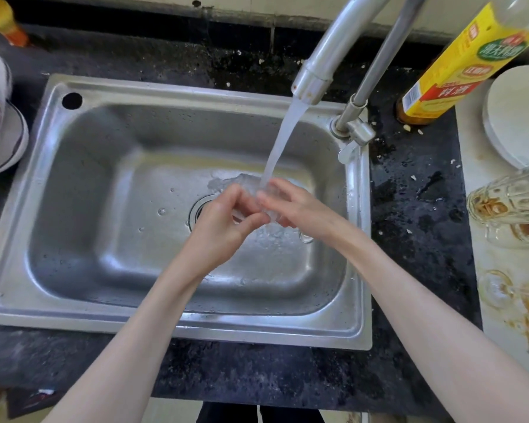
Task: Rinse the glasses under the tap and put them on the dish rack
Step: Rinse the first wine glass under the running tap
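Rinsing step: left hand and right hand together grip what looks like a clear glass under the tap stream, above the sink. Next it must go to a dish rack, unseen here.

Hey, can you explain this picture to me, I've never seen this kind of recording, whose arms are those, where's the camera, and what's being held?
There is no machine here. A person wears one camera on the head, looking down, so the two bare arms are their own.

Below is a steel sink set in a dark counter. The tap is running, and the water falls onto a clear glass that the left hand and right hand hold together over the drain.

On the right stand dirty glasses with brown residue, a white plate and a yellow bottle. Stacked bowls sit at the left edge. I see no dish rack.
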`<state>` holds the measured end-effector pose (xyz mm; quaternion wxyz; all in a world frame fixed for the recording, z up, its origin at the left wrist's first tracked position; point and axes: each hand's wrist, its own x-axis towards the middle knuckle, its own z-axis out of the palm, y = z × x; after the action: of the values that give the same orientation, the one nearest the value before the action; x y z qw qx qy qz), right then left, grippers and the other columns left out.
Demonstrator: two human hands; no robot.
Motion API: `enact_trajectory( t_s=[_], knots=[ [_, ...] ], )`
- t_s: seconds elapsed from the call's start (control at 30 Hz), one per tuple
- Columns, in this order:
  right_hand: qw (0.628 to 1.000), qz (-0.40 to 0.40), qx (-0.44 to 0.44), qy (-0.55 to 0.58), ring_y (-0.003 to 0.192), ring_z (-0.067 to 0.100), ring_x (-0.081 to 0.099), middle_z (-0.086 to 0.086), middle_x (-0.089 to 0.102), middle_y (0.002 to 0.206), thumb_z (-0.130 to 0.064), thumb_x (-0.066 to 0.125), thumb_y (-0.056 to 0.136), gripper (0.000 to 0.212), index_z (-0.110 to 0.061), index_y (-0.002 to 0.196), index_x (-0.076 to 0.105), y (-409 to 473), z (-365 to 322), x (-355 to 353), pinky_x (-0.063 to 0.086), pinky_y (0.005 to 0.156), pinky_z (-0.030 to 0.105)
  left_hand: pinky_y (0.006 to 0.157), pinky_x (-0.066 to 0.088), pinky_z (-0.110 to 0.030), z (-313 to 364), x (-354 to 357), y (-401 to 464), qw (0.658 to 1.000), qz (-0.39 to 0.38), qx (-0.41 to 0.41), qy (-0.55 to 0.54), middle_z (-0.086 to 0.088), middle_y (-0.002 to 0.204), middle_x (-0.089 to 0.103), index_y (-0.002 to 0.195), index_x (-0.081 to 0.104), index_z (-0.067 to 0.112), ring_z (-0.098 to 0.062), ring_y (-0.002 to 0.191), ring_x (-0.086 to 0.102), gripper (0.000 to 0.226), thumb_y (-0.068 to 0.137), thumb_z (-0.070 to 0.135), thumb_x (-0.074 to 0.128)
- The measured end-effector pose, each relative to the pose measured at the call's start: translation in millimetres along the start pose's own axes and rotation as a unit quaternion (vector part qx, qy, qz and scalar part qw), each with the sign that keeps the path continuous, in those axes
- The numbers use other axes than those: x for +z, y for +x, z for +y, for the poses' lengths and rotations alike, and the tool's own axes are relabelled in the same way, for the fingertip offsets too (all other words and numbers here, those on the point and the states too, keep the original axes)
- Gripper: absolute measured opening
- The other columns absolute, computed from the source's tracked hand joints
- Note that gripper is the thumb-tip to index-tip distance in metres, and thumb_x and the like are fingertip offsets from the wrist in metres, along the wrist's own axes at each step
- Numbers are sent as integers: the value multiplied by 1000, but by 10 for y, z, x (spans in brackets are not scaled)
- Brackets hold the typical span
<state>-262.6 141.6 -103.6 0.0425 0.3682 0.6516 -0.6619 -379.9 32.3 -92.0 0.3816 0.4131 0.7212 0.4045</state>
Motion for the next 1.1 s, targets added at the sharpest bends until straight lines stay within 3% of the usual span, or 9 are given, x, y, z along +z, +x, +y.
enact_trajectory(
  t_s=[0.17, 0.3, 0.4, 0.47, 0.6, 0.7, 0.87, 1.0, 1.1],
  knots=[
    [999, 19, 42, -23, 45, 6, 47, -2, 55, 55, -44, 22, 101, 52, -7, 96, 58, 39, 4, 13, 33, 51, 22, 74, 43, -7, 87, -190, 21, 973, -219, 42, 67, 16, 84, 70, 90, 68, 18, 4, 81, 63, 18, 84, 1, 64],
    [999, -1, 36, 33, 35, -1, 42, -12, 55, 46, -50, 14, 99, 57, -19, 76, 56, 74, 26, 16, 30, 40, 10, 60, 37, -6, 137, -194, 62, 992, -90, 27, 90, 21, 56, 60, 67, 64, 18, 7, 59, 53, 18, 73, 5, 76],
    [997, 66, -26, 8, 74, -4, 48, -25, 52, 78, -63, 28, 91, 33, -40, 86, 51, 100, 113, 78, 41, 76, 24, 60, 39, -11, 95, -133, 73, 999, 5, 16, 41, 14, 63, 57, 65, 51, 22, 4, 59, 51, 31, 70, 9, 78],
    [995, 93, -28, 18, 85, 1, 50, -25, 53, 81, -65, 30, 86, 34, -39, 84, 51, 114, 108, 96, 41, 86, 34, 66, 41, -19, 81, -106, 95, 996, -46, 40, 61, 14, 72, 61, 71, 57, 22, 1, 67, 54, 23, 73, 10, 76],
    [997, 27, 6, 72, 46, 10, 43, -2, 51, 53, -60, 19, 95, 67, -9, 72, 56, 168, 73, 34, 33, 48, 22, 85, 47, -34, 51, -97, 152, 938, -216, 139, 232, 6, 97, 70, 98, 71, 21, -18, 93, 64, 30, 77, 0, 69],
    [996, -13, 17, 83, 40, 5, 39, -3, 48, 51, -61, 15, 95, 79, 5, 91, 58, 162, 152, -5, 27, 41, 15, 76, 49, -37, 44, -103, 161, 942, -168, 125, 262, 9, 78, 62, 82, 70, 20, -21, 81, 61, 26, 76, -5, 65],
    [992, 94, -76, 31, 66, -9, 48, -18, 53, 87, -48, 47, 88, 25, -29, 102, 54, 30, 166, 17, 38, 60, 11, 65, 36, -7, 44, -61, 129, 988, -63, 55, 130, 16, 71, 53, 66, 45, 31, 11, 70, 52, 39, 76, 4, 72],
    [995, 64, -6, 79, 45, 6, 47, -2, 52, 57, -63, 30, 91, 64, -7, 86, 61, 94, 149, -23, 33, 42, 19, 83, 43, -29, 57, -41, 138, 945, -211, 140, 209, 3, 95, 66, 92, 65, 27, -11, 92, 58, 25, 76, 10, 72],
    [997, -12, 21, 80, 37, 8, 39, 2, 51, 49, -66, 14, 89, 82, 4, 91, 58, 96, 159, -42, 26, 38, 16, 78, 49, -33, 45, -83, 187, 942, -212, 134, 225, 7, 85, 69, 86, 73, 23, -10, 81, 61, 21, 76, 5, 72]
  ],
)
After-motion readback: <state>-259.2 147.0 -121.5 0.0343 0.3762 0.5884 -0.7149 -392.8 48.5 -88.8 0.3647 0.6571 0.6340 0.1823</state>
